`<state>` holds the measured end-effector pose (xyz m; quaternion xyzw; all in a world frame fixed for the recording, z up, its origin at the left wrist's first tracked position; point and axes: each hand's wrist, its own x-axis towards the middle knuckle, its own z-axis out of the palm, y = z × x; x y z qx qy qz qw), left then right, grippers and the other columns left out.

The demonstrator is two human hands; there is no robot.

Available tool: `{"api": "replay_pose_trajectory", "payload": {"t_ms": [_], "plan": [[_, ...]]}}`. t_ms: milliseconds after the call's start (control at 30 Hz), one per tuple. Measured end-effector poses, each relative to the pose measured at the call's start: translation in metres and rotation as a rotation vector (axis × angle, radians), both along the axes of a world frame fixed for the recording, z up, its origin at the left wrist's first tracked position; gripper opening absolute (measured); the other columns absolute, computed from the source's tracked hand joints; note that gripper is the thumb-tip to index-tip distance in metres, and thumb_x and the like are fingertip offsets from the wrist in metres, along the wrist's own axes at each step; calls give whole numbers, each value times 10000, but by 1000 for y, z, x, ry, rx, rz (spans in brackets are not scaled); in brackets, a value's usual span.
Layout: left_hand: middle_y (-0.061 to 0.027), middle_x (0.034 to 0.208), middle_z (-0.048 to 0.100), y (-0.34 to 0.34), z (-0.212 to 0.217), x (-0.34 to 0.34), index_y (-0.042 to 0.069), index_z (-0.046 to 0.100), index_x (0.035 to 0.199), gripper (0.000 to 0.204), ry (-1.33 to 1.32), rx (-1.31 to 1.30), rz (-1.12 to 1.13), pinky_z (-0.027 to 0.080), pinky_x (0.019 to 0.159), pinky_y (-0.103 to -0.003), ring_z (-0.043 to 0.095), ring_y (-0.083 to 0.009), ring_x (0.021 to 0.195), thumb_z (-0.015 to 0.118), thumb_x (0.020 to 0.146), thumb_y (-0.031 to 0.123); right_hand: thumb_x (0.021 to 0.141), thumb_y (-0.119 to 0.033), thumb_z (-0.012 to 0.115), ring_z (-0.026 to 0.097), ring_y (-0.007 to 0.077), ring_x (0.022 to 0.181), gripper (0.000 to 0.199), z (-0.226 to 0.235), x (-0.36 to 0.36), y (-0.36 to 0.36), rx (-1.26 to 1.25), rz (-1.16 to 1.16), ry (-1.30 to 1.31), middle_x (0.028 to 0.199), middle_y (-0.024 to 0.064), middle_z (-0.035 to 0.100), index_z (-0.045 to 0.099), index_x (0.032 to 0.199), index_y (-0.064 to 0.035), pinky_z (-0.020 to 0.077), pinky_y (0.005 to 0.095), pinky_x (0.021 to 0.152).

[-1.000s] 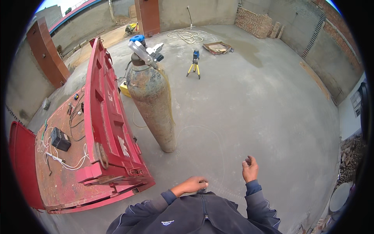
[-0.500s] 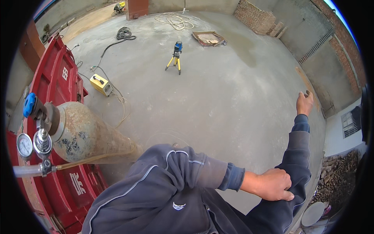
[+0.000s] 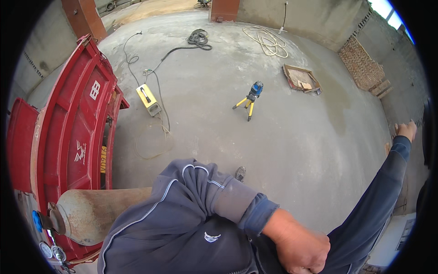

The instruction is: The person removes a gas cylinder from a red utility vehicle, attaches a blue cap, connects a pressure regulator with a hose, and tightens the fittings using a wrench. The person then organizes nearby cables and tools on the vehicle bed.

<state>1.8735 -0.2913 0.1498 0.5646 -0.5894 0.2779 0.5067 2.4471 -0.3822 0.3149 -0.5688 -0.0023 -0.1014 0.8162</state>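
My left arm crosses my front toward the right. My left hand point(image 3: 301, 249) is closed in a fist beside the upper part of my right jacket sleeve point(image 3: 365, 228); its fingertips are turned away, so what it holds, if anything, is hidden. Far out to the right, my right arm is stretched straight. At its end my right hand point(image 3: 406, 131) has curled fingers, small in view, near the wall; I cannot make out anything in them. The dark jacket point(image 3: 191, 237) has pale piping, and the tip of a shoe point(image 3: 240, 173) shows beyond its sleeve.
A rusty gas cylinder point(image 3: 105, 214) with a gauge point(image 3: 45, 250) lies against a red vehicle body point(image 3: 68, 137) on my left. Ahead on the concrete floor stand a yellow-cased machine point(image 3: 148, 98), a blue device on a yellow tripod point(image 3: 250, 101), a shallow tray point(image 3: 288, 73), a black cable point(image 3: 198, 39) and a pale hose point(image 3: 269, 41).
The view has turned left, so floor things sit farther right. My right arm reaches farther out to the right; my left hand has shifted from the right forearm sleeve toward my body.
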Motion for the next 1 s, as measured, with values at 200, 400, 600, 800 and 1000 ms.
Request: {"api": "replay_pose_trajectory", "payload": {"t_ms": [200,400,600,800,1000], "plan": [[-152,813,759,209,-29,155,-18,736,916,481,1022,-13,185,552,689,-440,714,-329,737,637,1090,420,994,-514,605,702,309,1269,522,-20,122,307,-1631,-201,-527,1370,182,724,786,1264,-106,538,425,1093],[-207,794,725,348,-43,260,-62,716,972,459,1099,-182,388,568,762,-476,713,-369,760,594,1095,362,1040,-611,508,739,330,1208,553,-38,114,626,-2255,-271,-1004,1274,157,770,823,1214,-192,562,446,1078],[-285,733,665,518,-73,297,-38,712,814,198,609,162,682,533,721,-579,657,-511,766,638,816,146,1086,-707,410,775,352,1148,627,-32,126,833,-2296,-294,-1031,1179,131,816,860,1163,-277,585,466,1064],[-306,803,710,716,-55,302,-55,761,802,267,526,267,495,561,775,-564,691,-513,828,682,751,195,1074,-543,558,744,354,1175,470,-27,165,1037,-2096,-521,-903,1199,126,797,784,1250,-171,580,471,1031],[-300,844,732,915,-35,282,-50,779,856,274,721,211,643,570,796,-553,712,-501,862,679,776,192,1068,-288,694,588,341,1414,557,-122,78,1295,-889,-101,-1622,1492,134,662,553,1570,-93,470,462,1187]]}}
